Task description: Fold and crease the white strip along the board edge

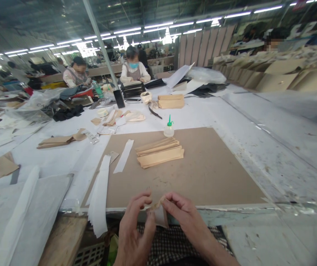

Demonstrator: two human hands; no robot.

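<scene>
While the right hand [182,208] pinches the top end of a small tan piece [162,217] between thumb and forefinger, the left hand [137,223] comes in at the piece's other side, thumb up against it! Its forefinger is curled and stands apart from the thumb; whether those fingers grip the piece, I cannot tell. And the piece itself? Right between the two hands, tilted, just off the near edge of the brown board [203,181], with checked cloth [166,245] below at six o'clock.

Look out from the hands: dead ahead at twelve, a fanned stack of tan strips [160,157] lies on the board, and just beyond it stands a clear bottle [169,131] with a green nozzle. Between ten and eleven, one white strip [123,157] lies alone; round at nine, a fan of white strips [100,201] spills over the table's near edge. Farther off, near half past eleven, a masked co-worker [134,70] sits across the table, and between one and two, tan panels [275,75] crowd together in rows!
</scene>
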